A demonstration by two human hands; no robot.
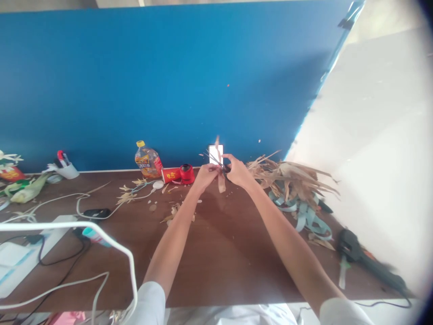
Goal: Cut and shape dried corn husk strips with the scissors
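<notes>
Both arms reach far out over the brown table (219,253). My left hand (205,175) is closed on a dry tan leaf strip (221,183) that hangs down between the hands. Beside it, my right hand (237,170) grips a pair of scissors (214,160) whose open blades point up and left at the strip. A small lit white phone (215,152) stands just behind the hands against the blue wall.
A heap of dry leaves (291,178) with pale blue strips (304,216) lies right of the hands, a black glue gun (358,255) nearer. Left: juice bottle (147,161), red cup (171,174), red tape roll (186,174), leaf scraps (130,194), white cables (67,201), power strip (20,264).
</notes>
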